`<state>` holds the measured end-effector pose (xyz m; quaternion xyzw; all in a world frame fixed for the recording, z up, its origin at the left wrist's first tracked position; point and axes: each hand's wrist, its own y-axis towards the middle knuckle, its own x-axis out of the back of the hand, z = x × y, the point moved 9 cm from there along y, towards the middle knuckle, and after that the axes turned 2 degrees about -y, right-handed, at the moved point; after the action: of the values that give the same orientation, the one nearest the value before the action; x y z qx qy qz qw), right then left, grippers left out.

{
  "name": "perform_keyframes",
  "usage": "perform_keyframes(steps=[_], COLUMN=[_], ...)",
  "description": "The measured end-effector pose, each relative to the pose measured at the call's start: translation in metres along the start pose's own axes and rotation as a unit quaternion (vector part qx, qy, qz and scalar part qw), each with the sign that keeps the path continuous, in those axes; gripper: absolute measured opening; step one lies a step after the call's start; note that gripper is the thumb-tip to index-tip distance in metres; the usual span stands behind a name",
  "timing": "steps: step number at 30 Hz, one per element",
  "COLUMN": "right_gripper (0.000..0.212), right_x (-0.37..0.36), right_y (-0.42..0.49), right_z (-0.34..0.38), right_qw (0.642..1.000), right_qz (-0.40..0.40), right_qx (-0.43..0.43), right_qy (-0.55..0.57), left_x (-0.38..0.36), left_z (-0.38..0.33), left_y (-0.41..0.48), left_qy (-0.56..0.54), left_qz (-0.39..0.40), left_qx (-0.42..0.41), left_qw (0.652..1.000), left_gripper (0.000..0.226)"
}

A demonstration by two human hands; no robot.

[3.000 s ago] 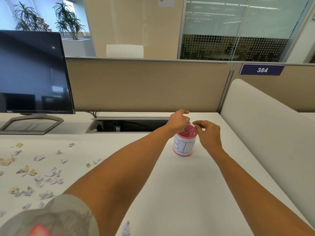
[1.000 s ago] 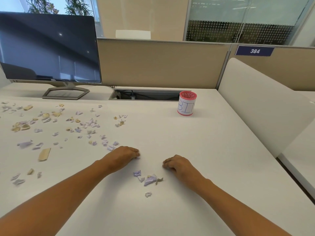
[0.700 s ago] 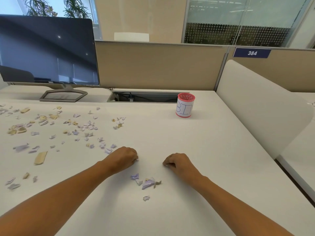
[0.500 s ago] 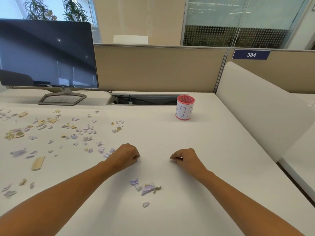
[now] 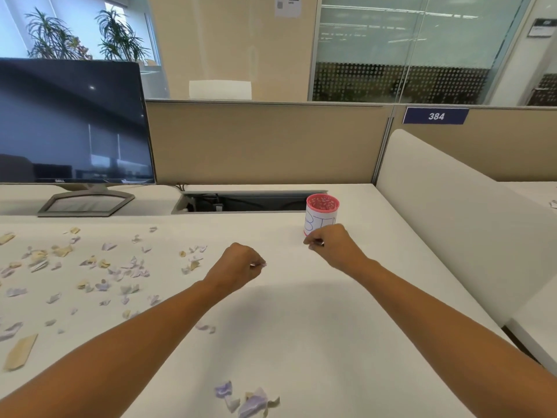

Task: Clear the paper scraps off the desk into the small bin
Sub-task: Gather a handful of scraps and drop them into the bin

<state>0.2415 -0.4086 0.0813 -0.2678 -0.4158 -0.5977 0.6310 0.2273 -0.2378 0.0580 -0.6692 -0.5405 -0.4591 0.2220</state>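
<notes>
Paper scraps [image 5: 120,267] are lying scattered over the tabletop [image 5: 301,327] well to the left of the small bin [image 5: 322,217], plus a purple cluster [image 5: 247,401] sitting far on the near side of it. The bin is standing upright at the back, already showing scraps inside. Both hands were pinching pieces down beside that cluster a second ago; now they are up off the tabletop and heading for the bin. The right hand [image 5: 334,247] is hovering just in front of the bin, fingers curled, thumb and forefinger pinching something tiny, probably a scrap, too small to tell. The left hand [image 5: 238,267] is trailing to the bin's near left, fingers curled, pinching a pale purple sliver [image 5: 261,264]. Pickup looks done and the drop comes next. Most of the scatter is still waiting, so the task is far from finished. The monitor [image 5: 72,122] is standing far left of the bin.
</notes>
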Motion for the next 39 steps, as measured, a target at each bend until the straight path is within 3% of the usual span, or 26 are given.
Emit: perform_keyframes(steps=[6, 11, 17, 23, 30, 39], right_gripper=[0.027, 0.023, 0.029, 0.025, 0.022, 0.019], right_x=[0.031, 0.05, 0.047, 0.056, 0.063, 0.053], right_y=[0.057, 0.097, 0.12, 0.123, 0.099, 0.087], right_z=[-0.009, -0.025, -0.044, -0.06, -0.068, -0.084], right_qw=[0.997, 0.995, 0.993, 0.986, 0.976, 0.972], right_qz=[-0.017, -0.045, -0.054, -0.136, -0.199, -0.204], right_qx=[-0.023, -0.064, -0.094, -0.098, -0.061, -0.073], right_qy=[-0.065, -0.067, -0.035, 0.026, 0.069, 0.095], left_x=[-0.003, -0.016, -0.027, -0.017, -0.022, -0.033], left_z=[0.014, 0.03, 0.024, -0.003, -0.044, -0.061], left_y=[0.034, 0.056, 0.089, 0.127, 0.174, 0.195], left_qy=[-0.111, -0.257, -0.328, -0.377, -0.343, -0.267], left_qz=[-0.06, -0.074, -0.06, -0.062, -0.026, -0.008], left_qx=[0.107, 0.18, 0.208, 0.183, 0.147, 0.158], left_qw=[0.986, 0.947, 0.919, 0.906, 0.927, 0.951], left_gripper=[0.025, 0.028, 0.03, 0.027, 0.03, 0.029])
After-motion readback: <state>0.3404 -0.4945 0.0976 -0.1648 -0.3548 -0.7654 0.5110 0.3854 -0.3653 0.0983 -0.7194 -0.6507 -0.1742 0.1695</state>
